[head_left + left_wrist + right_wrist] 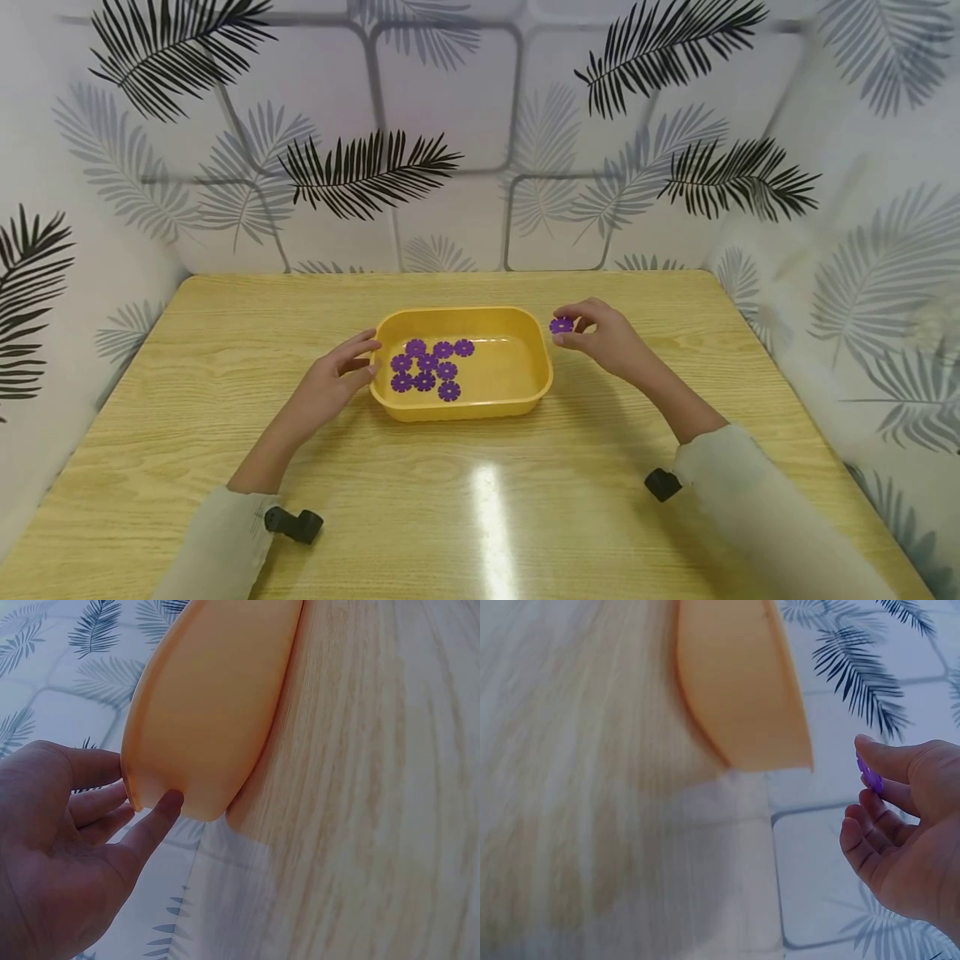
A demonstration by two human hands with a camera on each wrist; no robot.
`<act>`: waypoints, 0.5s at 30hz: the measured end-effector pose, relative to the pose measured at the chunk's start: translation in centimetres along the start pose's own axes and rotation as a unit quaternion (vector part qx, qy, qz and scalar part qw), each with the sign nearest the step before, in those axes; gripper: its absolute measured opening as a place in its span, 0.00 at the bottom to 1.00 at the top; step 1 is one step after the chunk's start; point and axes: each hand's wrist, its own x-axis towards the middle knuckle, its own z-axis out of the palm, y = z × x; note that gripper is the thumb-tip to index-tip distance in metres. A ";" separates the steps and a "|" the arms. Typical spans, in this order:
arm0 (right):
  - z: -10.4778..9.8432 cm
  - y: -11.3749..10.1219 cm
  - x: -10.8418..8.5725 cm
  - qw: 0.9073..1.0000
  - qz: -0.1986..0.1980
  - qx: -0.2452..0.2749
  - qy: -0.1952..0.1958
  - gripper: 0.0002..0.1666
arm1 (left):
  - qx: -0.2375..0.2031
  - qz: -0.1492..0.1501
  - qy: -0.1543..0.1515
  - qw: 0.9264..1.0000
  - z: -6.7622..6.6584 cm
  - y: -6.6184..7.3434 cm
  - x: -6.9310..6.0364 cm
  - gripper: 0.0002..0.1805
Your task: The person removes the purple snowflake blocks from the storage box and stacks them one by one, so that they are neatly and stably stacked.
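A yellow tray (495, 410) stands on the table with several purple notched discs (427, 362) lying in its left half. My left hand (330, 386) is at the tray's left end; in the left wrist view the fingers and thumb of the left hand (75, 847) grip the rim of the tray (210, 712). Just off the tray's right end, my right hand (603, 335) pinches one purple disc (561, 325) between thumb and finger. The right wrist view shows that disc (869, 775) in the right hand (915, 825), apart from the tray (742, 690).
The wood-grain table (420, 500) extends around the tray. Behind it and at both sides hangs a pale backdrop (465, 225) with leaf prints. A black device (294, 525) is at the left wrist and another (663, 484) at the right.
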 end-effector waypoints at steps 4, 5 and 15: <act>-0.3 1.7 -0.9 1.000 0.017 -0.013 0.006 0.25 | -0.003 0.002 -0.002 1.000 0.0 0.0 0.0 0.26; -0.4 2.1 -1.1 1.000 0.022 -0.018 0.004 0.25 | -0.003 0.002 -0.003 1.000 0.0 0.0 0.1 0.26; 0.4 5.5 -1.6 0.997 0.027 -0.067 -0.024 0.23 | -0.001 -0.004 -0.004 1.000 -0.2 -0.5 0.1 0.26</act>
